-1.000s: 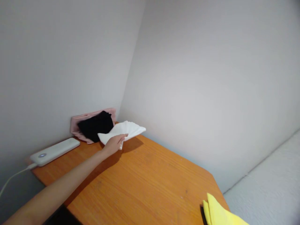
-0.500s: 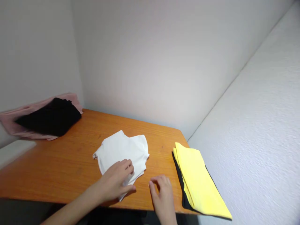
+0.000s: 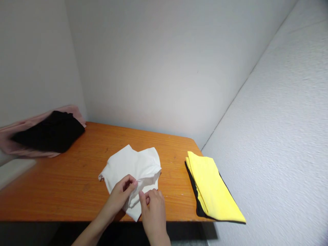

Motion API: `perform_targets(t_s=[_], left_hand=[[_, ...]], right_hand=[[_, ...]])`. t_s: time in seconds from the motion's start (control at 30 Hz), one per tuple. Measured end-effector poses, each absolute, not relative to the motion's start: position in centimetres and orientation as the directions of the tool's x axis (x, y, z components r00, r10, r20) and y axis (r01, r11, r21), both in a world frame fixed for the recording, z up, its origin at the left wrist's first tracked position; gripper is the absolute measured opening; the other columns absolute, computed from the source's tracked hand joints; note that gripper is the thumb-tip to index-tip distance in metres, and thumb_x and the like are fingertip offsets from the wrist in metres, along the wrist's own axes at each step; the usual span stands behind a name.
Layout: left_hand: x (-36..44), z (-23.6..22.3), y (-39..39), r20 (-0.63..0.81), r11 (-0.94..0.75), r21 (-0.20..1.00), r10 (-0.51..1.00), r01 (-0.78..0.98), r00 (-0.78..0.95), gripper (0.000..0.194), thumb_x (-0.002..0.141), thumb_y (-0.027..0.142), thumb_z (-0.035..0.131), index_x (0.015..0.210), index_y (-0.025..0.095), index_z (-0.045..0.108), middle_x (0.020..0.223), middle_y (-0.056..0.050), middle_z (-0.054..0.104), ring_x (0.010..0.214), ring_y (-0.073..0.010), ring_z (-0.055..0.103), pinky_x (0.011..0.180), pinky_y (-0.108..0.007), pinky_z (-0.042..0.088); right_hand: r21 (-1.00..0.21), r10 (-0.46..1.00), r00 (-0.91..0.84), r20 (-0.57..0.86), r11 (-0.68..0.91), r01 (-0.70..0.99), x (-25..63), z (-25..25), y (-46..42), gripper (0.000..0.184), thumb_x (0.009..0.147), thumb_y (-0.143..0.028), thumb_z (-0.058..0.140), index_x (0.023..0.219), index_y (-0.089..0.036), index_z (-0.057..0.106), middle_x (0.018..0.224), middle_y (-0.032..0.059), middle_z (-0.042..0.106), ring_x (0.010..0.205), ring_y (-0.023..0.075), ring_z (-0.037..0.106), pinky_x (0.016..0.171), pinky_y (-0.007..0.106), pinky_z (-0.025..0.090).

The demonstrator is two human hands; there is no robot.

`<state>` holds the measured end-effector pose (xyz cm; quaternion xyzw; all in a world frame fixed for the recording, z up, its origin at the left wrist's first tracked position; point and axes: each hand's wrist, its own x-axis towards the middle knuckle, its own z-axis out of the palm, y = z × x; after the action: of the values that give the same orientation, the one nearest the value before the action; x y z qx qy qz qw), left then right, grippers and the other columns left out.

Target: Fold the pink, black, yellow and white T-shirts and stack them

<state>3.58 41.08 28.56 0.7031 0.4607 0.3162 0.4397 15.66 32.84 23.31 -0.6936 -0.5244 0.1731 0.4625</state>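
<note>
A white cloth garment [image 3: 130, 162] lies rumpled on the wooden table, its near part lifted and folded open. My left hand [image 3: 120, 194] pinches the raised edge between thumb and forefinger. Beneath that edge a shadowed gap shows between the fabric layers. Close by on the right, my right hand [image 3: 153, 208] is over the garment's near right part with fingers curled and thumb near the forefinger. Whether cloth lies between those fingertips is hidden.
To the right, a folded yellow cloth [image 3: 210, 188] rests on a black cloth [image 3: 200, 206] at the table's [image 3: 84, 171] edge. At far left, a black cloth [image 3: 53, 133] lies on pink fabric [image 3: 77, 112], beside a white object [image 3: 17, 169]. Walls stand behind and right.
My left hand has gone from resting loosely on the white garment to pinching its edge up. My right hand has moved left from the bare table onto the garment.
</note>
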Motion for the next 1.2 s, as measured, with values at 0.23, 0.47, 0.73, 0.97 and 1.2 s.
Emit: perform_targets(t_s=[0.23, 0.47, 0.73, 0.97, 1.2], left_hand=[[1.6, 29.2, 40.4, -0.011, 0.0, 0.997, 0.991, 0.082, 0.13, 0.045, 0.07, 0.06, 0.073, 0.08, 0.02, 0.055, 0.065, 0.005, 0.049, 0.058, -0.0107, 0.044, 0.051, -0.019, 0.037], [-2.7, 31.7, 43.4, 0.192, -0.172, 0.978, 0.965, 0.118, -0.178, 0.057, 0.063, 0.07, 0.071, 0.084, 0.019, 0.057, 0.076, 0.002, 0.059, 0.07, -0.0141, 0.052, 0.061, -0.021, 0.043], [-8.6, 33.7, 44.8, 0.415, -0.233, 0.703, 0.902, 0.672, -0.122, 0.041, 0.081, 0.065, 0.051, 0.083, 0.025, 0.055, 0.072, 0.002, 0.062, 0.068, -0.0179, 0.059, 0.061, -0.025, 0.041], [-7.1, 38.3, 42.2, 0.215, -0.204, 0.878, 0.976, 0.432, 0.023, 0.047, 0.08, 0.072, 0.05, 0.092, 0.027, 0.046, 0.039, 0.007, 0.055, 0.031, -0.0179, 0.048, 0.034, -0.022, 0.034], [-4.5, 46.7, 39.9, 0.777, -0.658, 0.521, 0.629, 0.544, 0.017, 0.041, 0.081, 0.047, 0.069, 0.113, 0.023, 0.066, 0.094, -0.001, 0.072, 0.076, -0.0144, 0.068, 0.072, -0.026, 0.055]], right_hand=[[-0.76, 0.842, 0.467, 0.268, -0.113, 0.641, 15.1, 22.9, 33.9, 0.019, 0.08, -0.034, 0.066, 0.072, -0.021, 0.055, 0.08, 0.008, 0.061, 0.082, 0.0283, 0.056, 0.074, 0.038, 0.041], [-0.881, 0.798, 0.52, 0.304, 0.029, 0.472, 19.5, 23.8, 33.5, 0.011, 0.088, -0.029, 0.047, 0.079, -0.023, 0.05, 0.071, -0.0005, 0.055, 0.066, 0.0176, 0.054, 0.062, 0.028, 0.04], [-0.97, 0.717, 0.682, 0.144, -0.035, 0.241, 24.5, 27.7, 30.9, 0.019, 0.091, -0.043, 0.044, 0.088, -0.024, 0.047, 0.056, -0.0057, 0.056, 0.035, 0.0139, 0.047, 0.045, 0.027, 0.038], [-0.976, 0.664, 0.731, 0.156, 0.218, 0.01, 26.0, 30.5, 30.1, 0.024, 0.088, -0.045, 0.051, 0.096, -0.024, 0.043, 0.061, -0.0033, 0.063, 0.053, 0.0181, 0.064, 0.054, 0.028, 0.052], [-0.753, 0.125, 0.793, 0.596, 0.43, 0.498, 26.5, 38.2, 28.0, 0.012, 0.096, -0.029, 0.042, 0.105, -0.022, 0.043, 0.11, 0.0142, 0.066, 0.109, 0.0234, 0.063, 0.092, 0.044, 0.049]])
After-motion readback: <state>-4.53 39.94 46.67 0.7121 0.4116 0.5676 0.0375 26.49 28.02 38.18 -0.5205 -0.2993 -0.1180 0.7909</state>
